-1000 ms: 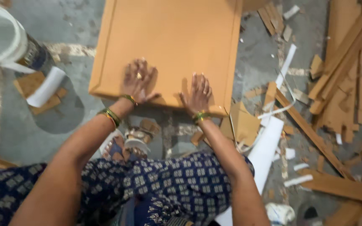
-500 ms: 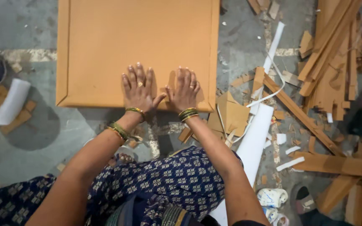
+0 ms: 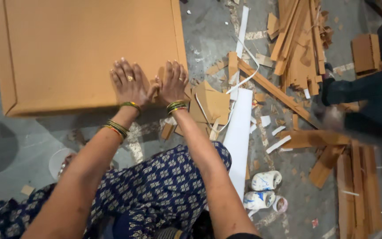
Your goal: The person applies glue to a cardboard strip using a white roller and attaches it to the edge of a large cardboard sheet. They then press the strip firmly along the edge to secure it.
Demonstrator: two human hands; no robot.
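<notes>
Grey concrete floor carries a big cardboard panel, a white strip, loose cardboard offcuts, stacked strips and crumpled tape rolls.

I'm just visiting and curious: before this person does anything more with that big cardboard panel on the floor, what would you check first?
1. Left hand flat on the cardboard panel: ok.
2. Right hand flat near the panel's corner: ok.
3. Panel lying flat on the floor: ok.
4. Floor beside the right hand free of clutter: not ok; cardboard scraps and a white strip lie there.
5. Other person keeping clear: cannot tell, blurred.
</notes>
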